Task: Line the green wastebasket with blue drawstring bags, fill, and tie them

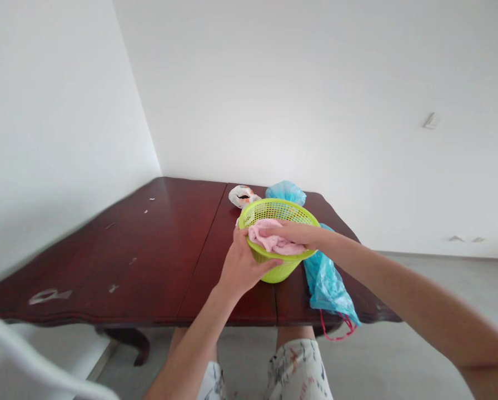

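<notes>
A lime-green plastic basket [281,210] is tilted toward me above the dark red wooden table [157,244]. My left hand [241,265] grips its near wall from below, fingers wrapped round the rim. My right hand [293,232] lies over the rim and presses a pink cloth [274,243] against the basket's edge, fingers curled on the cloth.
A blue plastic bag [326,280] with a red drawstring hangs over the table's right edge behind the basket. A small white bag [243,195] lies farther back. White walls meet at the table's far corner. A white chair back [32,361] shows at lower left.
</notes>
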`<state>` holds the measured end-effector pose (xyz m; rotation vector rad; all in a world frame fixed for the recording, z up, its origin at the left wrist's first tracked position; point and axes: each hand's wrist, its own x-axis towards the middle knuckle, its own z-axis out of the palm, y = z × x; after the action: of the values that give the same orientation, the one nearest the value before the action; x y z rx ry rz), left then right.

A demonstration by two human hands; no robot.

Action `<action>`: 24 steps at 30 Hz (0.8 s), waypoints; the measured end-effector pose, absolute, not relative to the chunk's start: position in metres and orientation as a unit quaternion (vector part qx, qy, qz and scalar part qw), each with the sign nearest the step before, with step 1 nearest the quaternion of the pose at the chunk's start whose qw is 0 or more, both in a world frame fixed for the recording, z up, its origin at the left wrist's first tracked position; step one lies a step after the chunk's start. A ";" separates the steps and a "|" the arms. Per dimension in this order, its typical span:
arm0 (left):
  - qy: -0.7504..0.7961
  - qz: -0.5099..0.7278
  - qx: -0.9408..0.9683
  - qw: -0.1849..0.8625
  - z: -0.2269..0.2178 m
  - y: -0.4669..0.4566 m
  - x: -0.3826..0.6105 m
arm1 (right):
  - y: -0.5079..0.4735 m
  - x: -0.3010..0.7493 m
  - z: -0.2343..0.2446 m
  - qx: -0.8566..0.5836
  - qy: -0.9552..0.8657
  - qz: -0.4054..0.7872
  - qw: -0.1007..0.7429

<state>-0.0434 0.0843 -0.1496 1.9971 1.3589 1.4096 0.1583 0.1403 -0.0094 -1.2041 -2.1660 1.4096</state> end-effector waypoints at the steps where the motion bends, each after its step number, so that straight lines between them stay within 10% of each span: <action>1: 0.490 0.495 0.702 0.150 -0.150 0.083 -0.045 | 0.141 0.160 -0.004 -0.412 -0.784 0.457 0.082; 6: 0.498 0.488 0.711 0.091 -0.150 0.078 -0.057 | 0.160 0.176 0.010 -0.438 -0.869 0.110 -0.203; 13: 0.448 0.505 0.734 0.080 -0.155 0.075 -0.059 | 0.195 0.170 -0.027 -0.027 -0.952 -0.301 -0.053; 17: 0.457 0.499 0.731 0.086 -0.153 0.070 -0.060 | 0.204 0.158 -0.036 -0.021 -0.971 -0.230 -0.063; 24: 0.518 0.464 0.711 0.104 -0.139 0.053 -0.048 | 0.193 0.154 -0.057 -0.469 -0.876 0.109 0.032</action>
<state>-0.0478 0.0531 -0.1389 2.0971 1.5291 1.3683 0.1543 0.1930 -0.0572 -1.4435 -2.6974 0.3369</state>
